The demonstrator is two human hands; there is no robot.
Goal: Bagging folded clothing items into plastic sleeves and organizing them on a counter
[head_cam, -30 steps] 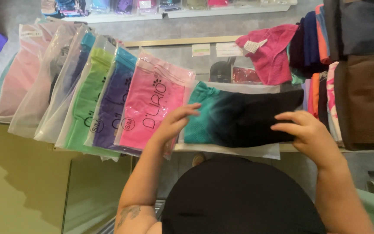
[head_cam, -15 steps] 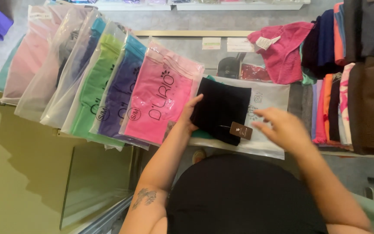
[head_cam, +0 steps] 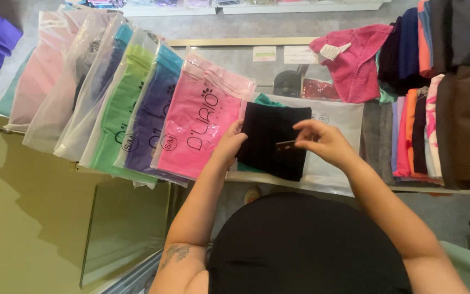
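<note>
A folded black garment (head_cam: 270, 141) lies on a clear plastic bag (head_cam: 338, 147) at the middle of the counter, with a bit of teal cloth (head_cam: 267, 100) peeking out above its top edge. The left hand (head_cam: 229, 146) grips the garment's left edge, fingers curled over the fabric. The right hand (head_cam: 322, 142) hovers over the garment's right side, thumb and forefinger pressed together on a small dark tag (head_cam: 285, 146) that rests against the black cloth.

Just left of the garment, touching the left hand, leans a pink packet (head_cam: 199, 128) in a clear sleeve. Behind it, fanned out in a row toward the left, stand a purple packet (head_cam: 150, 122), a green packet (head_cam: 121, 117), and several paler ones. To the right, a pink knit piece (head_cam: 354, 62) hangs above the bag, and beyond it a stack of folded clothes (head_cam: 420, 125) in many colours runs to the edge of the shelf. The person's black top (head_cam: 305, 245) fills the foreground.
</note>
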